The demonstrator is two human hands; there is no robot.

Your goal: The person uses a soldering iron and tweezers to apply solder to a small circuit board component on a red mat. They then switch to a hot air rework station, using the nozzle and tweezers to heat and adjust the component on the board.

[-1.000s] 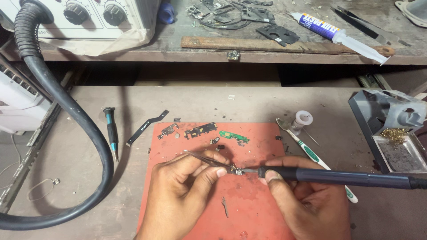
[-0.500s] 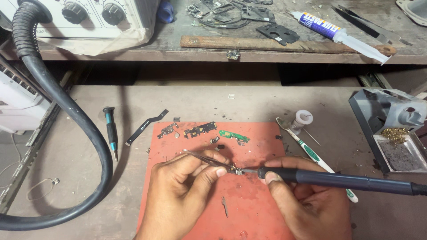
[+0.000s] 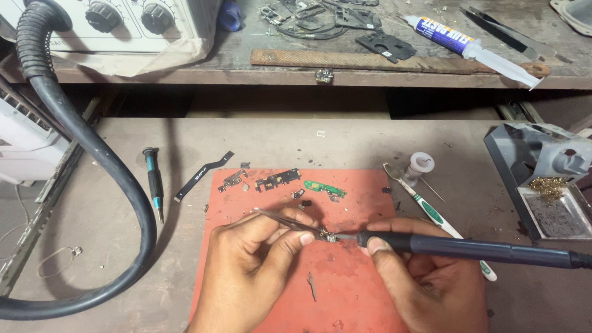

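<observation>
Low in the frame, the left hand (image 3: 256, 265) pinches a pair of tweezers (image 3: 290, 222) between thumb and fingers. The tweezers run from upper left down to the right, and their tips close on a tiny part (image 3: 330, 237) just above the red mat (image 3: 351, 290) at centre.

The right hand (image 3: 425, 277) is wrapped around a dark iron (image 3: 468, 249). Its long axis lies almost level across the frame, the handle running off the right edge and the tip pointing left, meeting the part from the right. Tweezers and iron come at the part from opposite sides, nearly in one line.

Along the top edge of the mat lie small boards, one of them green (image 3: 324, 188). Right of the mat lies a toothbrush (image 3: 431, 213), slanting down to the right, with a solder spool (image 3: 421, 165) by its head. A screwdriver (image 3: 153, 182) lies upright on the bench (image 3: 370, 139) at left, inside the curve of a thick black hose (image 3: 105, 160). An iron stand (image 3: 542, 172) sits at the right edge.
</observation>
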